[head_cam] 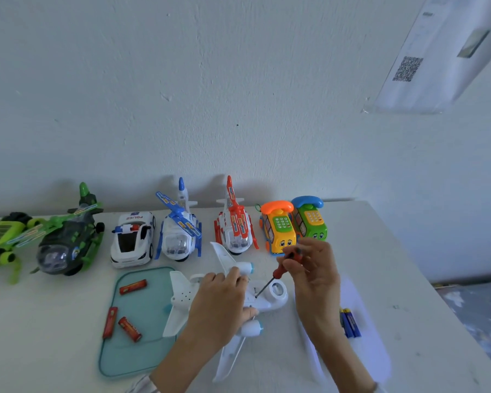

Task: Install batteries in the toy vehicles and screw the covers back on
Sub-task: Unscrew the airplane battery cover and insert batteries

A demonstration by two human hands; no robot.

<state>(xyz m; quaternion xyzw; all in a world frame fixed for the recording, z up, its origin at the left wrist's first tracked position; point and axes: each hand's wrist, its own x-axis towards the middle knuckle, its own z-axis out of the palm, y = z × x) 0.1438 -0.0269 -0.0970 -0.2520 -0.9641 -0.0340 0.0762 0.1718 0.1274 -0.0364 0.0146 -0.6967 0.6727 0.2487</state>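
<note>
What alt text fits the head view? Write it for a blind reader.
The left hand steadies an upturned white toy plane while the right hand works a red screwdriver into its underside. Three red batteries lie on a teal tray.

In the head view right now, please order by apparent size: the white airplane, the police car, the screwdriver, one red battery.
1. white airplane
2. police car
3. screwdriver and red battery: they look alike in length, and the screwdriver is partly hidden, so I do not rank them.
</note>
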